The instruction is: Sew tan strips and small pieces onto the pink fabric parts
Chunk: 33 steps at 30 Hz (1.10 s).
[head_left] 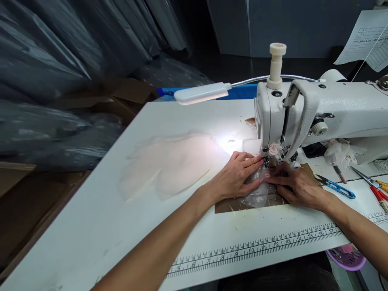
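A piece of sheer white fabric (258,195) lies under the presser foot (270,162) of a white sewing machine (333,105). My left hand (239,178) rests flat on it just left of the foot, fingers stretched out and slightly apart. On the right side of the foot, my right hand (292,186) is bent inward, with thumb and forefinger closed at the fabric's edge; its other fingers are curled and partly hidden. A small pink mark shows on the fabric between the fingertips. A pale pink fabric rosette (275,148) hangs by the needle area.
Pale sheer fabric pieces (182,161) lie on the white table (121,226) to the left. Blue thread snips (336,186) and red-handled scissors (371,182) lie at right. A lamp (201,93) reaches over the table. A printed ruler (251,250) runs along the front edge.
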### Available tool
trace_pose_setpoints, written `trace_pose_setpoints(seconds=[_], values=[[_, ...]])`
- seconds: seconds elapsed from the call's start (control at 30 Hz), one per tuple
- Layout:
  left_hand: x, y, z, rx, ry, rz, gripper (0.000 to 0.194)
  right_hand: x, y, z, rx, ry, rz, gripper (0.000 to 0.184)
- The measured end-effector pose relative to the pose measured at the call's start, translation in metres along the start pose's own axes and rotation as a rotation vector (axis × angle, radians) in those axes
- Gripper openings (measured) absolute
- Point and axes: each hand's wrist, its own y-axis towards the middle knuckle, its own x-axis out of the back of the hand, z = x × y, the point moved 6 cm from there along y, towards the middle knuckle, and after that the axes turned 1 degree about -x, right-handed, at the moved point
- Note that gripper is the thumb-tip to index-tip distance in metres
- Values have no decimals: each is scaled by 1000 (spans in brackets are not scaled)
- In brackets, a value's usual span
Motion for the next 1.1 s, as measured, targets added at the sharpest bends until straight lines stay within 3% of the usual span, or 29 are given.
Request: trace_pose_setpoints(seconds=[0.43,0.63,0.9,1.1], values=[[-1,2,-8,9,96,20,49,-2,-1,-3,-58,-4,0,31],[-3,3,-10,4,160,46,47,-3,-4,-5,-6,-30,11,31],[3,1,-16,-60,103,-99,40,-2,-4,-3,58,-91,-4,31],[-2,0,-20,-94,154,-57,33,-3,-4,-6,25,-60,3,31]])
